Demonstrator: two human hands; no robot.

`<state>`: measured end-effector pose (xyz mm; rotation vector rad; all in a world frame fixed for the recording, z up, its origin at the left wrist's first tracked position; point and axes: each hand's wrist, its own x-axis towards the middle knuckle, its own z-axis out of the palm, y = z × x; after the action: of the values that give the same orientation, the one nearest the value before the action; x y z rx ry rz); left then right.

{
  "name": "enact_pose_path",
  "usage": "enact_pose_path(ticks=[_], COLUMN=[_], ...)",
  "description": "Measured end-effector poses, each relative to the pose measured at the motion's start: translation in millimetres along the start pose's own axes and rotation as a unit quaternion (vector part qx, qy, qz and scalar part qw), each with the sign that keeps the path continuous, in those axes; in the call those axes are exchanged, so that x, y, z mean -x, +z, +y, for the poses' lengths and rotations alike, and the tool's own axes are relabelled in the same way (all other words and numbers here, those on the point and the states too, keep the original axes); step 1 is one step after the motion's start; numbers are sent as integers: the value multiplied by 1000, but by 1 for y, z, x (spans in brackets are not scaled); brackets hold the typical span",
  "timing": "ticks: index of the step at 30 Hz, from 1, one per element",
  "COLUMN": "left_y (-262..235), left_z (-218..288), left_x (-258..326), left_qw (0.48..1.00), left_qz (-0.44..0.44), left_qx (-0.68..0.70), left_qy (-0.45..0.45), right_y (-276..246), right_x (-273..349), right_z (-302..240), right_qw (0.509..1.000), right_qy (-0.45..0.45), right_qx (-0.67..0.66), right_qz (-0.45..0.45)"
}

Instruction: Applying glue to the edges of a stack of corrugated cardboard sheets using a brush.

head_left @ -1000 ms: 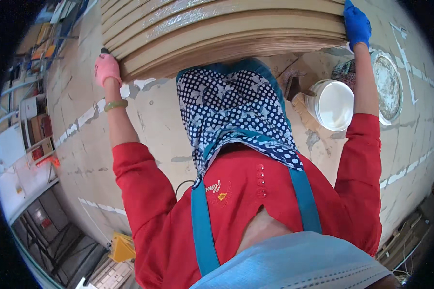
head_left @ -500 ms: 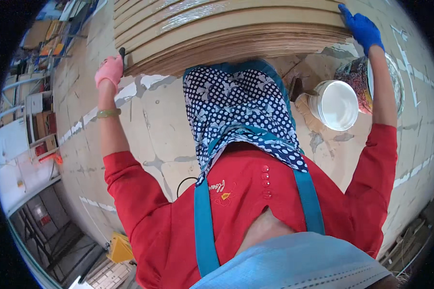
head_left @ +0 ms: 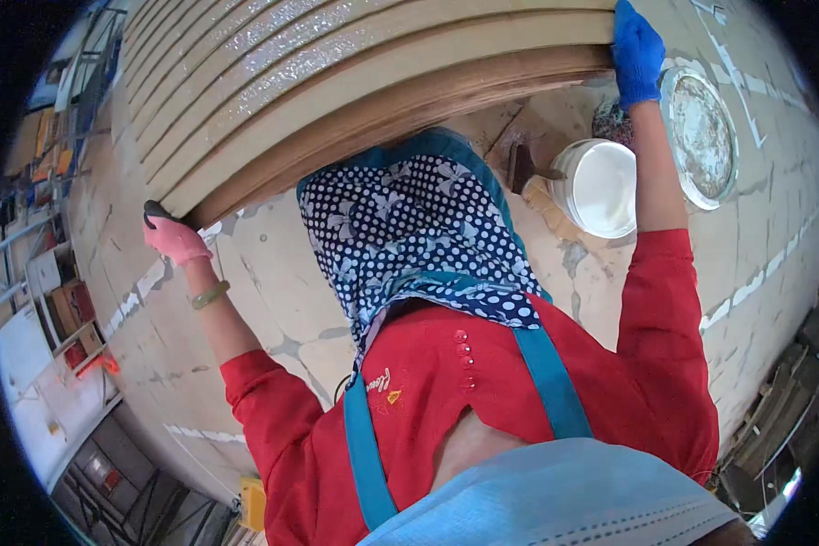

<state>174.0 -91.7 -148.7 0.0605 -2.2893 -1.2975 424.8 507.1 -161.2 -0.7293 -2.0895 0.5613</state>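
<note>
A wide cream panel (head_left: pixel 355 64) with long parallel grooves and a glossy, wet-looking surface spans the top of the view, slanting down to the left. My left hand (head_left: pixel 175 238), in a pink glove with dark fingertips, is closed on its near left corner. In a blue glove, my right hand (head_left: pixel 638 56) grips the right end near the front corner, fingers wrapped over the edge. Brown layered edges (head_left: pixel 409 114) show below the panel's front edge; how far the panel stands above them I cannot tell. The far side runs out of view.
Right of my apron (head_left: pixel 419 214), a white bucket (head_left: pixel 594 187) stands on the tiled floor (head_left: pixel 273 282), beside a brush (head_left: pixel 521 168). A larger round container (head_left: pixel 701 136) with a stained top is farther right. Cluttered shelving (head_left: pixel 59 282) lines the left.
The panel's left end has swung toward me with my left hand, so it now slants and looks larger. My right hand keeps its grip on the right end. The whole view has shifted.
</note>
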Motion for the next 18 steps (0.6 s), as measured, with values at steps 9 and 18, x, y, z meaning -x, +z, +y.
enact_pose_path(ticks=[9, 18], left_y=[22, 18], left_z=[43, 36], left_x=[10, 2], left_qw=[904, 912], left_qz=[-25, -42], left_qx=[-426, -406], left_qy=[-34, -30], right_y=[3, 4], right_x=[-8, 0], right_z=[-29, -30], right_qw=[976, 981], right_qy=[-21, -15], right_qx=[219, 190], right_qz=[4, 17])
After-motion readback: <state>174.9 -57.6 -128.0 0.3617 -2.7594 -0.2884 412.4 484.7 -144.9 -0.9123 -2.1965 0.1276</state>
